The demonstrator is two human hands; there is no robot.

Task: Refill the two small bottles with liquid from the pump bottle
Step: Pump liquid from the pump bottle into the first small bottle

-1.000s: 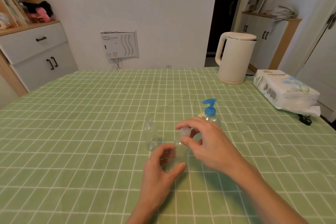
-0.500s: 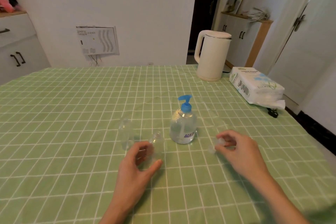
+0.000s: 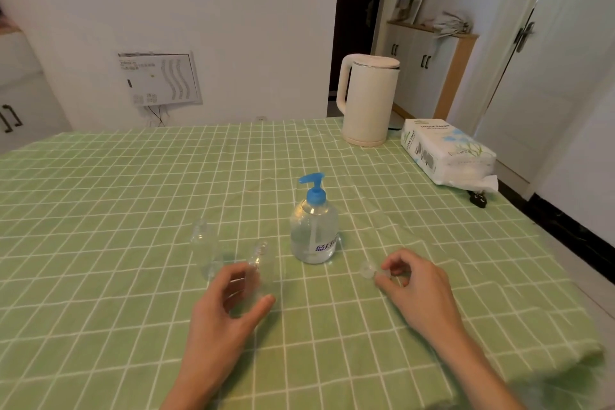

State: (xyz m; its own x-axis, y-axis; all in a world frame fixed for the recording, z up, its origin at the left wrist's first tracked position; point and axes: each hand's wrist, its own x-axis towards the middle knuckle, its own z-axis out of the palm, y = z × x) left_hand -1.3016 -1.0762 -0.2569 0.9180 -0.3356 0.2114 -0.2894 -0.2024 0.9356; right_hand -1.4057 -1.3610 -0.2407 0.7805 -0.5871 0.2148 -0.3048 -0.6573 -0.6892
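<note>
Item 1. Left hand (image 3: pixel 226 313): half closed, thumb and fingers curved round the lower body of the near small bottle (image 3: pixel 259 265). The thumb lies on the bottle's right side and the fingers on its left.

Item 2. Near small bottle: clear, upright on the green checked tablecloth (image 3: pixel 100 243), neck uncapped, just left of the pump bottle (image 3: pixel 314 230).

Item 3. Far small bottle (image 3: pixel 203 251): clear, upright, just left of the near one and apart from the hand. Whether it is capped cannot be told.

Item 4. Right hand (image 3: pixel 421 286): low over the cloth to the right of the pump bottle, fingertips drawn together and pinching a small clear cap (image 3: pixel 368 268).

Item 5. Pump bottle: blue pump head, clear liquid filling most of the body, standing between the two hands, untouched.

Item 6. Far right of table: cream kettle (image 3: pixel 369 100), and a tissue pack (image 3: pixel 446 153) beside it.
</note>
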